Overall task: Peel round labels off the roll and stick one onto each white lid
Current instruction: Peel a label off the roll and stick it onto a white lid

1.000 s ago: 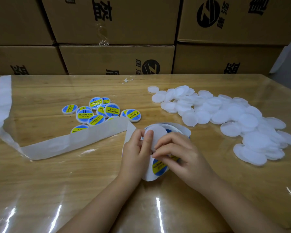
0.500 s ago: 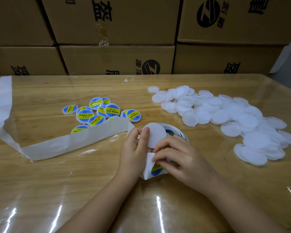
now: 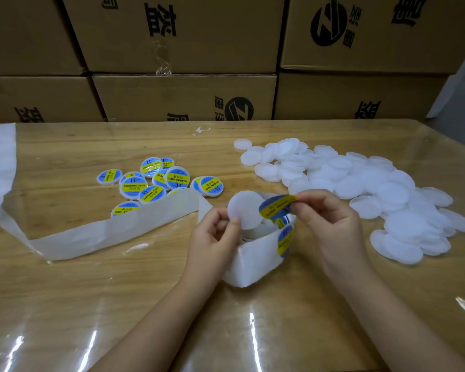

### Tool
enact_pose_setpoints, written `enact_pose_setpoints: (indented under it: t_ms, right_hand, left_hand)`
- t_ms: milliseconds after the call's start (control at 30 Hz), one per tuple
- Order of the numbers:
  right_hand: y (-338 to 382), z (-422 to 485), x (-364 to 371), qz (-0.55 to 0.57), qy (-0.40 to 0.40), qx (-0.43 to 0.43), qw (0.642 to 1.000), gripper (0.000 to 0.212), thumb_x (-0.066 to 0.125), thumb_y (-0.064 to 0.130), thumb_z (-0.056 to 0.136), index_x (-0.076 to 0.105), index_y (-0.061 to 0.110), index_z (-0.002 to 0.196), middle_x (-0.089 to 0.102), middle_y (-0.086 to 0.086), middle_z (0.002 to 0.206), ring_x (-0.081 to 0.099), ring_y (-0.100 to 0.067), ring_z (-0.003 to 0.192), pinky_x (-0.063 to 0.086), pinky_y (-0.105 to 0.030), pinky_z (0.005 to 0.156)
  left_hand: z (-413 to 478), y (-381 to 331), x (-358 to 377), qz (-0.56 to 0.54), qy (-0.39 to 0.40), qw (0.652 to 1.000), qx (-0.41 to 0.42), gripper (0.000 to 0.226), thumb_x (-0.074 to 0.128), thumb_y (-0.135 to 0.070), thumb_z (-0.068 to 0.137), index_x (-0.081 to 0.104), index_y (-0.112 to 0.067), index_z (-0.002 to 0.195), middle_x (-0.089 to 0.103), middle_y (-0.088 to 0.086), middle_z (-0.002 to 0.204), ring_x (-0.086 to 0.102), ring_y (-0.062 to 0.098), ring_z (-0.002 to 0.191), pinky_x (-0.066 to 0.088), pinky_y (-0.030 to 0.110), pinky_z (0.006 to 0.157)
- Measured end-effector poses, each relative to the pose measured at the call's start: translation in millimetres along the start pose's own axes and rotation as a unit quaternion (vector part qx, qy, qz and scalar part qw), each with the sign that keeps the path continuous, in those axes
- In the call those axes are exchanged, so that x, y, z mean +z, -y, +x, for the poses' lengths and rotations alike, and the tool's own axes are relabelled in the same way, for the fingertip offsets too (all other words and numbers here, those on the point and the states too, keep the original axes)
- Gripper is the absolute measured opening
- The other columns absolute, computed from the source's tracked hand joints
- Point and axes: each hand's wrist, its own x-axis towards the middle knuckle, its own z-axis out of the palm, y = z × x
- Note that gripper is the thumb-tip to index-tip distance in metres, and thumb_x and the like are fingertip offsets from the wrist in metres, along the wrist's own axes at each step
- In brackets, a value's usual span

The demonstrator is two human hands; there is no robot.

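Observation:
My left hand [image 3: 215,234] pinches a plain white lid [image 3: 243,209] by its lower left edge and holds it upright above the label roll [image 3: 258,253]. My right hand [image 3: 328,221] pinches a peeled blue and yellow round label [image 3: 277,206] by its right edge, just right of the lid and overlapping its rim. One more label [image 3: 285,240] sits on the roll's backing below. A heap of bare white lids [image 3: 360,189] lies to the right. Several labelled lids [image 3: 156,181] lie to the left.
The empty white backing strip [image 3: 91,234] trails from the roll leftward across the wooden table [image 3: 65,304] and curls up at the far left. Stacked cardboard boxes [image 3: 183,98] wall off the table's far edge. A clear film covers the tabletop.
My right hand has peeled a label off the roll and lifted it up beside the lid. My left hand kept the lid and raised it slightly.

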Motion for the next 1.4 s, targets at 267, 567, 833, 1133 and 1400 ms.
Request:
enact_pose_setpoints:
  t_ms: [267,567,833,1133,1400]
  right_hand:
    - [-6,-2,3,-0.098,-0.005,0.013,0.995,0.032,0.068,0.005,0.083,0.070,0.035,0.072,0.070,0.010,0.076,0.064,-0.003,0.074,0.048,-0.013,0.069]
    - [-9,-4,4,-0.153,0.004,0.015,0.988,0.020,0.071,0.010,0.082,0.068,0.029,0.078,0.070,0.013,0.077,0.064,-0.001,0.074,0.049,-0.013,0.069]
    - [-11,-4,6,-0.179,0.010,0.012,0.984,0.017,0.071,0.010,0.081,0.068,0.027,0.079,0.070,0.013,0.077,0.063,-0.004,0.074,0.049,-0.016,0.072]
    - [-12,-6,5,-0.205,0.007,0.004,0.979,0.017,0.071,0.012,0.082,0.067,0.029,0.079,0.069,0.014,0.077,0.062,-0.002,0.074,0.047,-0.012,0.070]
    - [-13,-9,9,-0.236,0.008,-0.033,0.971,0.011,0.067,0.012,0.085,0.069,0.022,0.082,0.069,0.011,0.076,0.062,-0.002,0.074,0.045,-0.010,0.069]
  left_hand:
    - [1,-4,-1,-0.044,0.062,0.997,0.002,0.015,0.058,-0.029,0.086,0.065,-0.019,0.079,0.065,0.001,0.057,0.050,0.006,0.045,0.041,0.015,0.048]
    - [-2,-7,0,-0.033,0.093,0.995,0.015,0.014,0.057,-0.021,0.088,0.066,-0.016,0.080,0.065,0.000,0.054,0.056,0.002,0.049,0.041,0.011,0.051]
    - [-4,-7,1,-0.015,0.099,0.995,0.025,0.012,0.058,-0.028,0.084,0.066,-0.021,0.078,0.064,-0.003,0.054,0.057,0.003,0.053,0.043,0.013,0.055]
    - [-5,-8,2,-0.012,0.108,0.993,0.034,0.011,0.058,-0.023,0.087,0.066,-0.022,0.080,0.064,-0.003,0.054,0.057,0.002,0.053,0.043,0.012,0.055]
    - [-5,-9,3,0.031,0.054,0.997,0.053,0.015,0.065,-0.019,0.085,0.064,-0.020,0.069,0.056,0.006,0.050,0.050,0.009,0.048,0.041,0.018,0.049]
